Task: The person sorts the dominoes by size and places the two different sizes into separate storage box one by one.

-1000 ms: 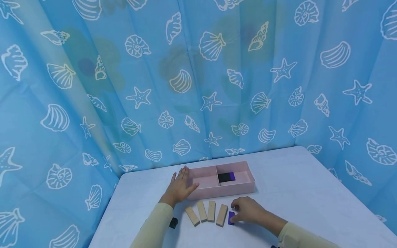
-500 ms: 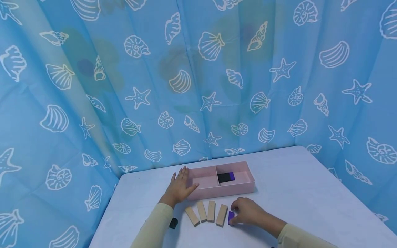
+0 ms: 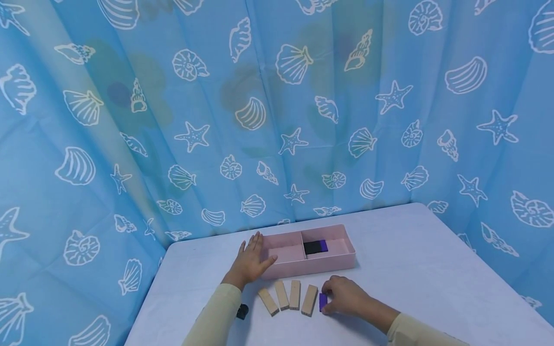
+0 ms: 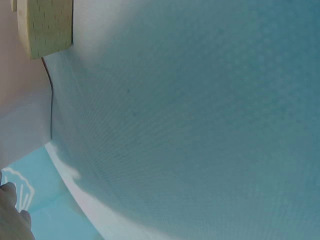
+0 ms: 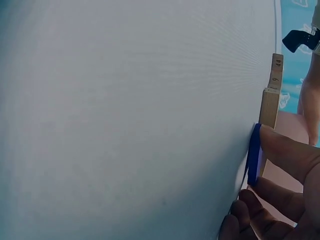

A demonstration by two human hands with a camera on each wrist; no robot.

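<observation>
My right hand [image 3: 346, 295] pinches a small flat purple block [image 3: 323, 302] at the right end of a row of wooden blocks. In the right wrist view, thumb and a finger are at opposite ends of this purple block [image 5: 255, 155], close over the tabletop. Spread fingers of my left hand [image 3: 249, 262] rest at the left end of a pink two-compartment box [image 3: 311, 265], thumb over its front rim. Inside the right compartment lie a black piece [image 3: 312, 247] and a purple piece [image 3: 323, 246], side by side against the divider.
Several plain wooden blocks [image 3: 295, 295] fan out on the white table [image 3: 415, 269] in front of the box. Some show printed numbers in the right wrist view. A black device [image 3: 242, 311] sits at the left wrist. Blue shell-print curtains [image 3: 259, 120] surround the table.
The purple block has shifted very slightly away from me under my right fingers. My left hand and the box have stayed in place.
</observation>
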